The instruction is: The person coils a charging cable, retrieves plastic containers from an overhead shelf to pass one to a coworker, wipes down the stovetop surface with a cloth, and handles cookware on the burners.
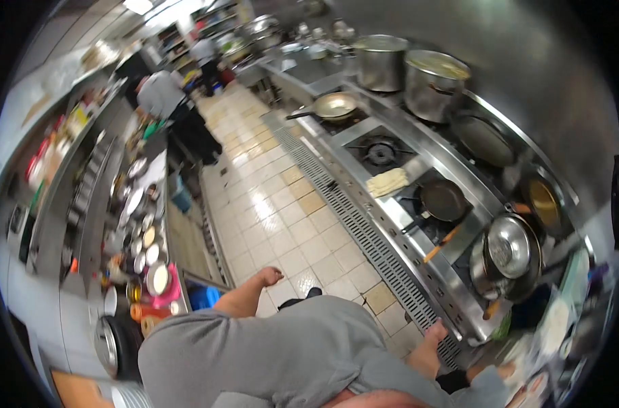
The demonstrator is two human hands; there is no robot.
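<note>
My left hand hangs over the tiled floor, away from the counter on the left. Its fingers are loosely curled, and I see nothing in it. On the other side, my right hand hangs beside the floor grating, near the front corner of the stove. It is small and blurred, so its fingers do not show clearly. Neither hand appears to touch anything. A black frying pan and a folded pale cloth lie on the stove.
Large pots, a pale pan and a metal bowl stand along the stove. Another person works at the left counter, a second farther back. White containers line the counter. A grey sleeve shows at lower right.
</note>
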